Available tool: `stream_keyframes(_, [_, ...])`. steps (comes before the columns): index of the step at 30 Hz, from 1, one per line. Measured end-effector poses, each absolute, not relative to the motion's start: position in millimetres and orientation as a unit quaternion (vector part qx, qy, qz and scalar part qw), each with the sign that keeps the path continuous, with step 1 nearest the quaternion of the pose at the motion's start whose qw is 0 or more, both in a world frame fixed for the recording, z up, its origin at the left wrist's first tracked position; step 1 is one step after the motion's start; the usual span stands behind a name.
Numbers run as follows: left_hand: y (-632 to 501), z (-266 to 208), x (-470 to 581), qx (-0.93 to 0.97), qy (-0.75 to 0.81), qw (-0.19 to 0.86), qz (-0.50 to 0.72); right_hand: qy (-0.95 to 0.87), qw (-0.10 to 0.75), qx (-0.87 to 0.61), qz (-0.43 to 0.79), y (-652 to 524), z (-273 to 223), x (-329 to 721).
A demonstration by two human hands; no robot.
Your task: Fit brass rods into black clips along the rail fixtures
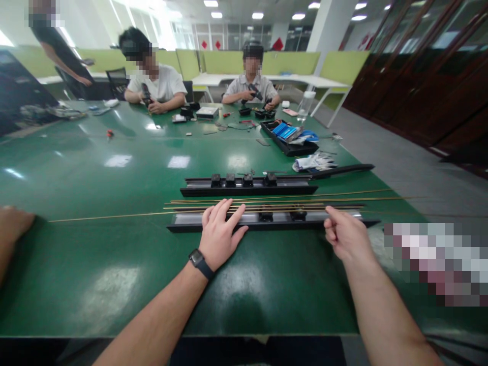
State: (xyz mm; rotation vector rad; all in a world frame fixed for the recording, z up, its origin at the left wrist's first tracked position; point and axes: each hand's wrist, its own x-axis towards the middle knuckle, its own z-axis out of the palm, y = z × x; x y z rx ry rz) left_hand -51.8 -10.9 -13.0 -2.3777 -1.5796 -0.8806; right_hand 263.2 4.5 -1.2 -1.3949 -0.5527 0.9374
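My left hand (218, 236), with a dark watch (197, 258) on its wrist, lies with fingers spread over the near black channel rail (206, 227) and thin brass-coloured rods. My right hand (347, 235) is closed in a pinch on a thin brass rod (290, 209) near the rail's right end. Black blocks (266, 212) sit in the near rail. Behind it, a second black rail (247, 191) holds several black blocks (231, 179). More brass rods (343, 195) run lengthwise between the rails and past their right ends.
Another person's hand (17, 221) rests at the left edge, near a long rod's tip. White gloves (314, 161) and a black tray (292, 148) of blue items lie at the back right. Across the green table (133, 178), two people sit holding dark tools; a bottle (305, 108) stands there.
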Motion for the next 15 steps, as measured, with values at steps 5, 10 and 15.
stream_keyframes(5, [-11.2, -12.8, -51.6, -0.792, -0.529, 0.075, -0.295, -0.246, 0.632, -0.611, 0.409, 3.1, -0.2, 261.8])
stream_keyframes(10, [-11.3, -13.4, -51.5, -0.791, -0.532, 0.074, -0.293, -0.248, 0.622, -0.611, 0.421, 1.1, 1.3, 260.5])
stream_keyframes(15, [-11.1, -13.9, -51.4, -0.791, -0.534, 0.076, -0.290, -0.260, 0.618, -0.608, 0.425, 2.0, 1.2, 259.0])
